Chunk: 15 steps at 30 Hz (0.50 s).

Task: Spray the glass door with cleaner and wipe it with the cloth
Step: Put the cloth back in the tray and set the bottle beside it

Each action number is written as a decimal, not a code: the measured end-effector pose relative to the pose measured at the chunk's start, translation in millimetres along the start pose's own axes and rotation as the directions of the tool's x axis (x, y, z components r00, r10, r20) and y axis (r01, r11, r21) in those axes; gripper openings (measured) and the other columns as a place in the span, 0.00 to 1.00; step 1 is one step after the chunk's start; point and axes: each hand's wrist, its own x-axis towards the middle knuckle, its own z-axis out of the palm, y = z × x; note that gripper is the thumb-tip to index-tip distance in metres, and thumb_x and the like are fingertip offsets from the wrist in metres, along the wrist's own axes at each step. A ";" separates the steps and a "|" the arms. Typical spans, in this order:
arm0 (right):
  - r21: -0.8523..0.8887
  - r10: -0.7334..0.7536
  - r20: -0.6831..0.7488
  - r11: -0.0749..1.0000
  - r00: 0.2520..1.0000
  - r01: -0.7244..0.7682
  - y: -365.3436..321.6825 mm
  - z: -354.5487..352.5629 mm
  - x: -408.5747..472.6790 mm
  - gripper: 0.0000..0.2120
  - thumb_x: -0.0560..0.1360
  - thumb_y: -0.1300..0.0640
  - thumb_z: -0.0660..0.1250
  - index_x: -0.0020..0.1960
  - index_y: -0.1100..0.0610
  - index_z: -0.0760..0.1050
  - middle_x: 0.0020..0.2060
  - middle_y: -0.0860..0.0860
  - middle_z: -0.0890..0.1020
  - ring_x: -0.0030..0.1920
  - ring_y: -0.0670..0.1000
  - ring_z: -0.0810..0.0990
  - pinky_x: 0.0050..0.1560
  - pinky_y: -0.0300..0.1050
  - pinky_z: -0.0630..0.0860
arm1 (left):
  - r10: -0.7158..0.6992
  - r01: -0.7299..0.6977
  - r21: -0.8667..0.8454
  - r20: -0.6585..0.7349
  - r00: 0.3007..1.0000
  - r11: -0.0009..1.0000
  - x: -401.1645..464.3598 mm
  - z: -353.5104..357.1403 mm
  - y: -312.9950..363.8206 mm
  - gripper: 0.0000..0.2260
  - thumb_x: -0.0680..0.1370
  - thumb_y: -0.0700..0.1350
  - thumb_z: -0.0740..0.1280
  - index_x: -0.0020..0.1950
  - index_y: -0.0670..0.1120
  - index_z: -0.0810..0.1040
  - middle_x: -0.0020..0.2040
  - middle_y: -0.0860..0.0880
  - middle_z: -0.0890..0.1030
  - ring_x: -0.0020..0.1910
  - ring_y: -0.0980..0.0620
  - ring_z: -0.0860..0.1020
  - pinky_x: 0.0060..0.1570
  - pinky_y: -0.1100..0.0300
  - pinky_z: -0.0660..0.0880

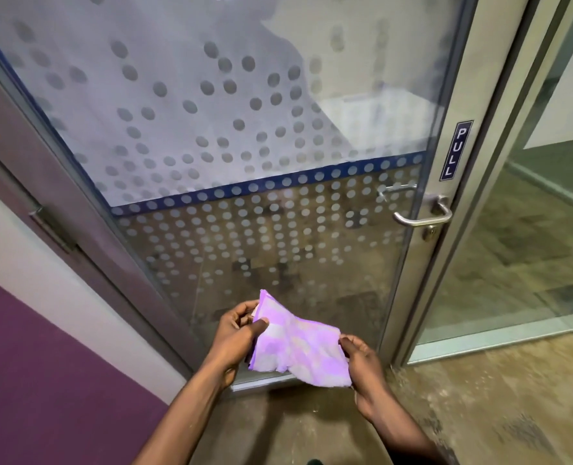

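The glass door (211, 122) fills the middle of the head view, frosted on top with a dot pattern and a blue band across it. Low in front of the door, both hands hold a purple and pink cloth (298, 347) spread between them. My left hand (236, 333) pinches its left edge with thumb and fingers. My right hand (362, 362) grips its right edge. No spray bottle is in view.
A metal lever handle (422, 214) and a PULL sign (454, 151) sit on the door's right frame. Another glass panel (526, 229) stands to the right. A purple and white wall (26, 347) and a hinge (53, 226) lie to the left. The floor is brown stone.
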 end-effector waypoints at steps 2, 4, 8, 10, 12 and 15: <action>0.086 0.110 0.029 0.990 0.993 -0.112 5.7 1.3 -7.7 0.12 0.83 0.54 0.65 0.50 0.61 0.83 0.40 0.55 0.88 0.38 0.54 0.85 0.41 0.46 0.79 | -0.007 0.007 -0.005 0.004 1.000 1.000 -6.0 -7.8 -6.5 0.14 0.79 0.28 0.66 0.59 0.43 0.82 0.47 0.46 0.89 0.42 0.52 0.85 0.44 0.58 0.83; 0.050 0.149 0.057 0.987 0.987 -0.152 12.7 2.4 -17.6 0.15 0.81 0.49 0.69 0.49 0.60 0.85 0.43 0.56 0.90 0.43 0.56 0.88 0.48 0.52 0.83 | -0.015 0.015 -0.011 0.018 1.000 1.000 -13.2 -16.4 -12.7 0.14 0.79 0.28 0.66 0.61 0.41 0.82 0.50 0.44 0.88 0.45 0.49 0.85 0.47 0.56 0.82; -0.007 0.071 0.036 0.997 0.997 -0.071 30.6 12.0 -37.4 0.10 0.76 0.60 0.75 0.53 0.66 0.82 0.47 0.63 0.88 0.45 0.58 0.85 0.48 0.50 0.80 | -0.045 0.046 -0.033 0.043 0.998 0.998 -24.2 -38.9 -26.5 0.15 0.79 0.27 0.66 0.64 0.38 0.81 0.57 0.36 0.86 0.53 0.43 0.82 0.60 0.46 0.77; 0.036 0.048 -0.018 0.998 0.999 -0.047 37.6 17.3 -46.7 0.07 0.77 0.64 0.73 0.53 0.66 0.80 0.44 0.62 0.88 0.44 0.58 0.84 0.47 0.50 0.79 | -0.052 0.054 -0.028 0.037 0.998 0.998 -28.2 -52.2 -33.3 0.15 0.79 0.28 0.66 0.64 0.39 0.81 0.57 0.37 0.86 0.53 0.43 0.82 0.59 0.47 0.78; 0.074 0.029 -0.084 0.997 0.996 -0.023 42.1 21.7 -58.9 0.07 0.77 0.66 0.72 0.54 0.65 0.80 0.43 0.60 0.87 0.44 0.58 0.84 0.48 0.50 0.79 | -0.043 0.043 -0.012 0.034 0.999 0.999 -32.9 -64.8 -40.0 0.16 0.79 0.28 0.67 0.65 0.39 0.80 0.57 0.38 0.87 0.53 0.43 0.83 0.57 0.48 0.78; 0.112 -0.029 -0.142 0.993 0.989 0.045 51.4 22.8 -79.7 0.12 0.76 0.68 0.74 0.56 0.57 0.79 0.39 0.55 0.88 0.41 0.56 0.86 0.50 0.53 0.80 | -0.016 0.015 0.018 0.010 1.000 1.000 -39.7 -76.0 -49.4 0.16 0.79 0.28 0.67 0.66 0.39 0.79 0.59 0.37 0.86 0.54 0.44 0.82 0.56 0.49 0.78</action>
